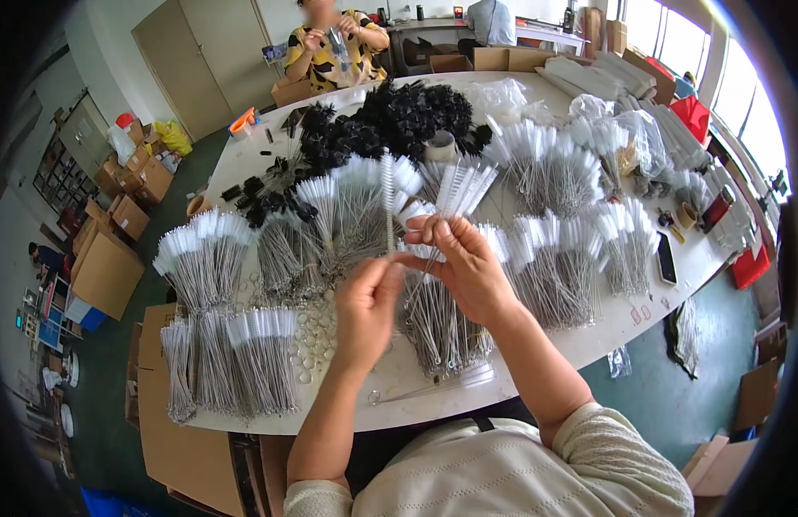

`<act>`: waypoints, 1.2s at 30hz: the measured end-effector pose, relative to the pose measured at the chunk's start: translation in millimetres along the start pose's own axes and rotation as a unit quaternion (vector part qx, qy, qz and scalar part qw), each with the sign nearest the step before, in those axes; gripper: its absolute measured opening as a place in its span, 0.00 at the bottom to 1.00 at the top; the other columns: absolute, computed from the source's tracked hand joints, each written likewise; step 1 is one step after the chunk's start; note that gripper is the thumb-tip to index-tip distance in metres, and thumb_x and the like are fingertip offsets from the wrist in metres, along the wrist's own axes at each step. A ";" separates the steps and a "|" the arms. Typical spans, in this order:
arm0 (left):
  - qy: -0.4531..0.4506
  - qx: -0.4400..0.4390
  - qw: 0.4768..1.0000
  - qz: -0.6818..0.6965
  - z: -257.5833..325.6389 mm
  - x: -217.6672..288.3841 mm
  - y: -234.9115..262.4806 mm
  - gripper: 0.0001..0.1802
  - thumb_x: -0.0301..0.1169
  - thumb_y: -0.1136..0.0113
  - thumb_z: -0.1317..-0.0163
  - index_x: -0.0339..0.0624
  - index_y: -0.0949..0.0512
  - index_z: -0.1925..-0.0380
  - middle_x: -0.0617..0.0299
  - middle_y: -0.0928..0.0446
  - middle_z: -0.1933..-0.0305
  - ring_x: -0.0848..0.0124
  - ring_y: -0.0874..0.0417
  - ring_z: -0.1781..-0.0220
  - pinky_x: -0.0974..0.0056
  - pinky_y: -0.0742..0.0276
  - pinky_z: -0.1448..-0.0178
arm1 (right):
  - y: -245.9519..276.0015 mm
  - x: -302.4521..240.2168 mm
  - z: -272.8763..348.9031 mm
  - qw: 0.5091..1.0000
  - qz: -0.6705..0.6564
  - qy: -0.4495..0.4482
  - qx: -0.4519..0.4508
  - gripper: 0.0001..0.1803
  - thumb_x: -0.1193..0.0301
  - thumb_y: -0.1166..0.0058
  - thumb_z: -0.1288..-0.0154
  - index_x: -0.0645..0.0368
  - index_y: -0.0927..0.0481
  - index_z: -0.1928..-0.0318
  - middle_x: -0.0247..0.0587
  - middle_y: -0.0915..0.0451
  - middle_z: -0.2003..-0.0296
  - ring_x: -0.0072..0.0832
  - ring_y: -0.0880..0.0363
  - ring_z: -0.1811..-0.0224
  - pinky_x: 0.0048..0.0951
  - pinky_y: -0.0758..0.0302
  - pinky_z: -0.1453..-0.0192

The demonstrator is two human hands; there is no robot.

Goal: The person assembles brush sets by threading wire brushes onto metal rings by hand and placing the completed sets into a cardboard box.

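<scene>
The white brush stands upright at twelve o'clock from the left hand, whose thumb and fingers pinch its lower end; the right hand, towards three o'clock, curls thumb and fingers nearly together, its hold unclear. A low, light pinch should keep it uncrushed. At eight o'clock sits a cardboard box, contents hidden.

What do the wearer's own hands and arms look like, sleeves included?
The left hand and right hand are ungloved, and the forearms are bare. The left sleeve and right sleeve are short and pale cream, in textured fabric.
</scene>
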State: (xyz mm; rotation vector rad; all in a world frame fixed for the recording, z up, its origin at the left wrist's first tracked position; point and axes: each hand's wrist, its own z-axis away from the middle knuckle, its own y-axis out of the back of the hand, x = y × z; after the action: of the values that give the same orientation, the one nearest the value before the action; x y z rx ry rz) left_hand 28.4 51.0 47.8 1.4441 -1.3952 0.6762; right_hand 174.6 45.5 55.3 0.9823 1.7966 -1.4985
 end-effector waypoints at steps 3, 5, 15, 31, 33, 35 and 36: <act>-0.004 -0.054 0.998 0.019 1.5 3.3 -16.1 0.06 0.22 0.46 0.41 0.36 0.25 0.63 0.59 0.30 0.71 0.73 0.26 0.75 0.68 0.31 0.70 | 0.8 7.5 8.2 0.998 0.051 -0.017 -0.020 0.13 0.63 0.61 0.28 0.58 0.30 0.54 0.32 0.30 0.60 0.17 0.30 0.58 0.25 0.28 0.53; -0.050 -0.057 0.997 -0.031 1.8 -5.6 -19.6 0.06 0.20 0.46 0.42 0.36 0.26 0.64 0.57 0.29 0.68 0.69 0.24 0.73 0.66 0.28 0.69 | -0.5 3.3 18.7 0.983 0.147 -0.089 -0.059 0.17 0.61 0.59 0.29 0.58 0.32 0.48 0.30 0.30 0.61 0.16 0.31 0.59 0.25 0.28 0.57; -0.362 0.038 0.931 -0.036 48.2 -21.7 -37.8 0.09 0.15 0.40 0.49 0.30 0.23 0.66 0.55 0.28 0.57 0.68 0.21 0.64 0.70 0.21 0.63 | 20.8 10.3 61.6 0.991 -0.063 -0.118 0.011 0.17 0.62 0.56 0.31 0.64 0.22 0.58 0.35 0.21 0.66 0.22 0.23 0.63 0.23 0.26 0.56; -0.115 -0.196 0.972 -0.066 123.4 -53.2 -35.2 0.14 0.29 0.40 0.43 0.40 0.24 0.57 0.58 0.24 0.72 0.68 0.22 0.74 0.66 0.28 0.72 | 110.3 0.7 157.5 0.252 0.902 -0.189 -0.295 0.04 0.69 0.48 0.45 0.54 0.21 0.72 0.37 0.19 0.72 0.34 0.19 0.64 0.36 0.31 0.67; -0.075 -0.231 0.967 -0.080 131.2 -50.9 -38.6 0.15 0.29 0.39 0.44 0.40 0.23 0.56 0.59 0.22 0.70 0.72 0.21 0.74 0.68 0.27 0.72 | 91.6 2.5 148.4 0.655 0.709 -0.184 -0.185 0.08 0.69 0.50 0.38 0.61 0.23 0.70 0.36 0.21 0.76 0.26 0.23 0.73 0.30 0.31 0.69; -0.081 -0.206 0.975 0.018 133.9 -48.2 -41.9 0.17 0.27 0.37 0.46 0.38 0.24 0.56 0.58 0.22 0.68 0.72 0.20 0.73 0.67 0.26 0.70 | 75.6 2.8 140.9 0.756 0.581 -0.229 -0.196 0.10 0.68 0.50 0.37 0.62 0.23 0.68 0.34 0.22 0.77 0.22 0.26 0.76 0.26 0.31 0.71; -0.065 -0.190 0.979 0.027 138.7 -49.5 -39.8 0.16 0.26 0.36 0.48 0.37 0.25 0.58 0.57 0.22 0.69 0.69 0.21 0.72 0.66 0.26 0.70 | 69.1 2.8 138.2 0.834 0.445 -0.263 -0.196 0.11 0.67 0.50 0.36 0.64 0.23 0.67 0.33 0.24 0.78 0.18 0.28 0.78 0.22 0.32 0.73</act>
State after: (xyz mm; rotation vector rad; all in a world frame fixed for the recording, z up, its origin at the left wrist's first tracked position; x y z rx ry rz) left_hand 25.1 -59.2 -57.6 1.1640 -1.5722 0.3265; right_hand 228.8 -83.5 -10.4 0.8800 0.9429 -0.6613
